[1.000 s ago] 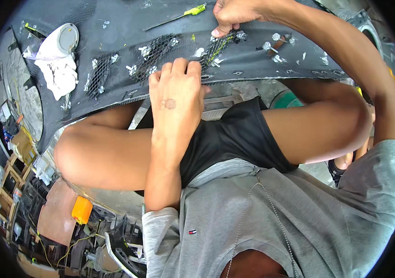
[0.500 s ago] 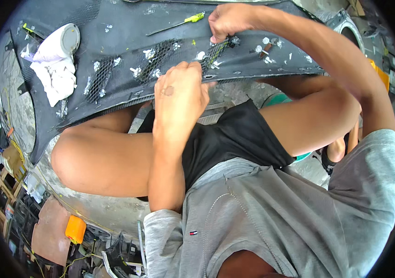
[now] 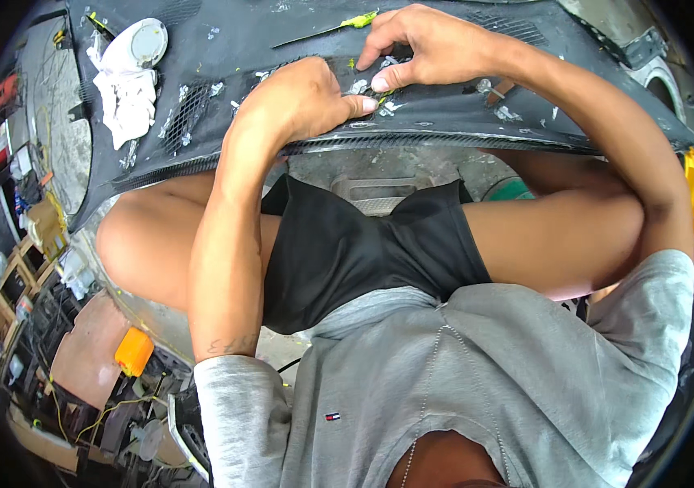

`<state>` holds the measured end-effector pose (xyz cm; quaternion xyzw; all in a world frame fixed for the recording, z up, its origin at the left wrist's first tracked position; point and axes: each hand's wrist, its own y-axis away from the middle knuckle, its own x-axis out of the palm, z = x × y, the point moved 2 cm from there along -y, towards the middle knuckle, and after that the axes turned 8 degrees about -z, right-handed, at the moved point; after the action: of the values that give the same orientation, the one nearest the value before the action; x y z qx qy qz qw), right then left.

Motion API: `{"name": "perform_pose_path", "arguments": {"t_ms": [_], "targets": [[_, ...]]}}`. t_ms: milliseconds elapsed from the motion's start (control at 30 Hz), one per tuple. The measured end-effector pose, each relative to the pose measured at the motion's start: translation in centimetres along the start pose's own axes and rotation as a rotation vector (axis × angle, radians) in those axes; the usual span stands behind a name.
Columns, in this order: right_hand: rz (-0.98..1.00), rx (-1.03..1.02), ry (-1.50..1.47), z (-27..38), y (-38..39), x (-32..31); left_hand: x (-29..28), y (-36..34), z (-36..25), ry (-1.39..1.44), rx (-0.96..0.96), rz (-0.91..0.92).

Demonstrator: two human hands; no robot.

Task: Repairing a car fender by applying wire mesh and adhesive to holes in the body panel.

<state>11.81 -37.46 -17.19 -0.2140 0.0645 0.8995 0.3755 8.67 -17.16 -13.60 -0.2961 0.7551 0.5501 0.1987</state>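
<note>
A dark car panel (image 3: 461,122), scuffed and dotted with white filler, lies across the person's knees. The left hand (image 3: 302,102) presses on it, fingers curled shut. Just right, touching thumbs, the right hand (image 3: 424,45) pinches a mesh patch (image 3: 359,85). Left: a white rag (image 3: 127,93).

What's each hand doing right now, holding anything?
Left hand: curled, knuckles up, thumb pressing the dark panel; nothing visibly held.
Right hand: fingers pinched at a pale patch on the panel; grip cannot be told.

Left of the hands on the dark panel (image 3: 225,49), passage is blocked by a white rag (image 3: 127,98); bare panel is left between.
</note>
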Motion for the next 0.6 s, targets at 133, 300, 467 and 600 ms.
{"name": "perform_pose_path", "arguments": {"t_ms": [133,300,467,600], "targets": [[0.082,0.06,0.127,0.3,0.0,0.2,0.4,0.0,-0.2,-0.015,-0.058,-0.027],[0.014,-0.086,0.141,-0.3,0.4,0.4,0.1,0.3,-0.2,0.025,-0.045,-0.017],[0.058,0.083,0.186,1.0,0.0,0.4,0.0,0.5,-0.6,-0.057,-0.085,0.026],[0.014,0.083,0.175,0.3,0.2,1.2,0.7,0.7,-0.7,-0.11,-0.042,-0.04]]}}
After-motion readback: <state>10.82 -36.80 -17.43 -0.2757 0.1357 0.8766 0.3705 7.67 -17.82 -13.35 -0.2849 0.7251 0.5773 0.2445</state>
